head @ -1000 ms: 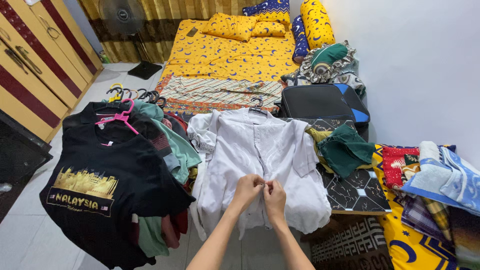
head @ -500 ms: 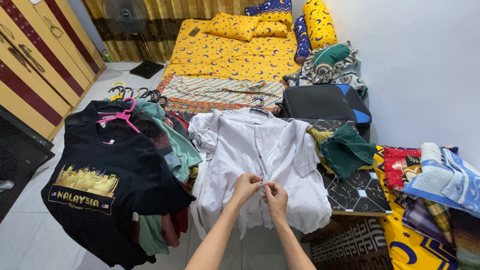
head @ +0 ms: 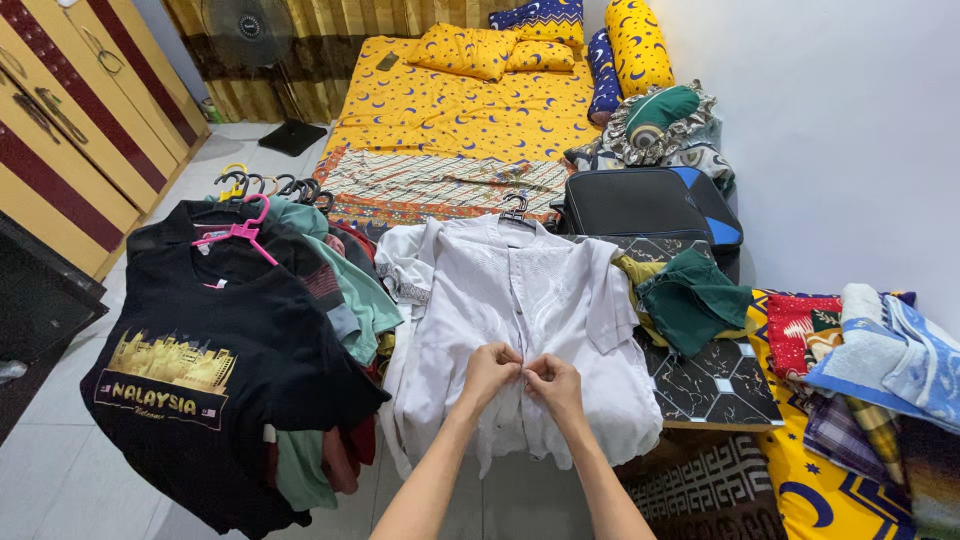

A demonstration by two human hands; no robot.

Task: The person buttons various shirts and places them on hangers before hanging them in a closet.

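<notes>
My left hand (head: pixel 490 367) and right hand (head: pixel 555 382) pinch the front of the white shirt (head: pixel 520 300) spread on its hanger (head: pixel 514 211) before me; my fingers hide what is probably a button. Both hands have shifted slightly lower.

Location: home bedroom. Evidence: bed (head: pixel 455 110) w/ yellow moon-print sheet at far centre, matching pillows (head: pixel 465 50) and bolster (head: pixel 635 45) at its head. Striped yellow/maroon wardrobe (head: pixel 70 130) along left wall. Pedestal fan (head: pixel 250 35) and curtains (head: pixel 330 40) at far left. Clothes on hangers (head: pixel 250 225) laid on tiled floor (head: pixel 50 470); black suitcase (head: pixel 630 205) right of bed; folded textiles (head: pixel 870 350) near right.
</notes>
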